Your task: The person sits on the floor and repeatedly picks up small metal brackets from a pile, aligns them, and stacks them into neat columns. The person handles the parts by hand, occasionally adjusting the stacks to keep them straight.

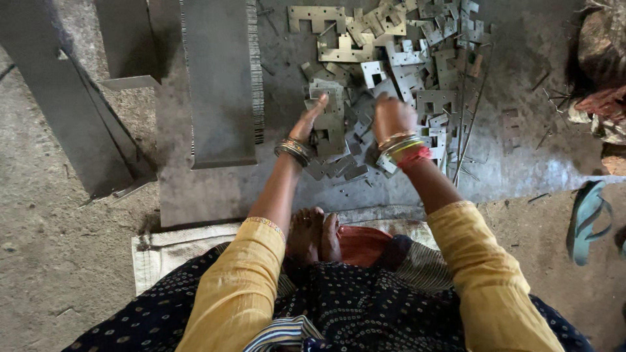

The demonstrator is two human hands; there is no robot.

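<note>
A heap of flat grey stamped metal pieces [398, 58] with square notches lies on a dark metal sheet [521, 150] on the floor. My left hand [308, 120], bangles on the wrist, is edge-on against a small stack of these pieces [330, 127], fingers straight. My right hand [391, 117], with coloured bangles, rests knuckles-up on the pile just right of that stack; its fingers are curled down and hidden, so a grip is unclear. My bare feet [314, 234] sit together below the hands.
A long grey metal plate with a comb-like toothed edge [225, 85] lies left of the pile. More metal sheets [65, 98] lean at far left. Thin rods [466, 124] lie right of the pile. A teal sandal [587, 218] and cloth bundle [603, 78] are at right.
</note>
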